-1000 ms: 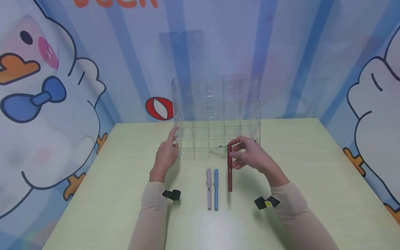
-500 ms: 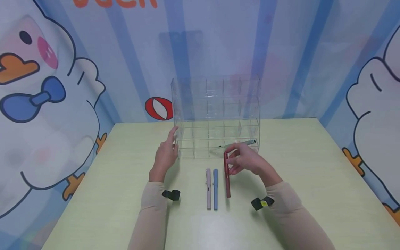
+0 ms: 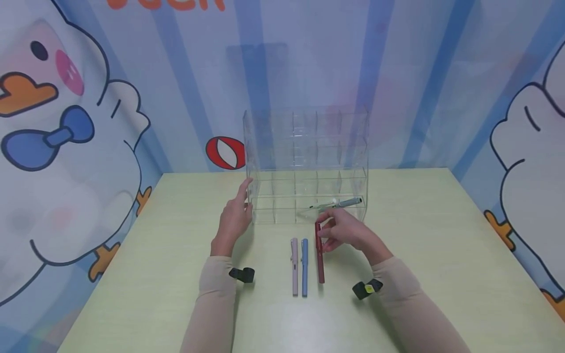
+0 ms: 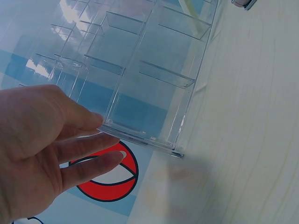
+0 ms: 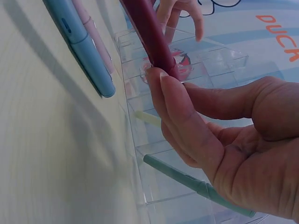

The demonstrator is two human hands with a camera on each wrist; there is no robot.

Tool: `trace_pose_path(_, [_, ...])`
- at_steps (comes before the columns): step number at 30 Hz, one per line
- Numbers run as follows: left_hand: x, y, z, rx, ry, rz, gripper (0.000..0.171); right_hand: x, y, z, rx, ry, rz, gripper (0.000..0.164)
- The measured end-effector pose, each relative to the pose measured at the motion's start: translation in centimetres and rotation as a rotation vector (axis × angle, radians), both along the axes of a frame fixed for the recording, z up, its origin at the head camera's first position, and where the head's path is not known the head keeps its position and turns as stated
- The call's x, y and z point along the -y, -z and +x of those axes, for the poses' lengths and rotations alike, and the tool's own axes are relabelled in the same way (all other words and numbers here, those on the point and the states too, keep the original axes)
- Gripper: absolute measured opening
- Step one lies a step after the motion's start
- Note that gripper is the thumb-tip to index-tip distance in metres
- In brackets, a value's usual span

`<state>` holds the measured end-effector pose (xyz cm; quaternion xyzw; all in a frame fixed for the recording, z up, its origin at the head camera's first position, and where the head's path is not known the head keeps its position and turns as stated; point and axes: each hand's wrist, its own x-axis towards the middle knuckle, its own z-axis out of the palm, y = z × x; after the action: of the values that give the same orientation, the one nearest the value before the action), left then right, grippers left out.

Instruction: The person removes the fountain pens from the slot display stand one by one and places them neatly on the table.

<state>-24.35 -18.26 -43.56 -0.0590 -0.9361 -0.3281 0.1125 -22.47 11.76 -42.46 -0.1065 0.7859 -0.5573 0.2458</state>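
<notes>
The long, dark red pen [image 3: 320, 262] is just right of the blue pen [image 3: 304, 268], pinched by the fingers of the right hand [image 3: 346, 231]. It is closer to that blue pen than a second ago. I can't tell if its near end touches the counter [image 3: 415, 220] (the right wrist view cuts it off). The left hand [image 3: 235, 220], fingers nearly straight, touches the faint, see-through rack [image 3: 295, 185].

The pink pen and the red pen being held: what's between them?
The blue pen lies between the pink pen and the red pen, as the head view shows.
</notes>
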Motion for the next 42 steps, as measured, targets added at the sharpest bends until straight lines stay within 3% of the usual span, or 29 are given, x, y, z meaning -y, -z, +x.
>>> trace_pose_path(21, [-0.1,-0.1,0.2,0.0,-0.005,-0.021,0.069,1.0,1.8,0.3,0.045,-0.017,0.08,0.028])
trace_pose_path(27, [-0.1,0.0,0.2,-0.027,0.003,-0.026,0.07,1.4,2.2,0.3,0.036,-0.023,0.111,0.028])
trace_pose_path(42, [0.0,-0.1,0.2,-0.014,0.002,-0.014,0.069,1.9,2.9,0.5,0.017,-0.027,0.155,0.024])
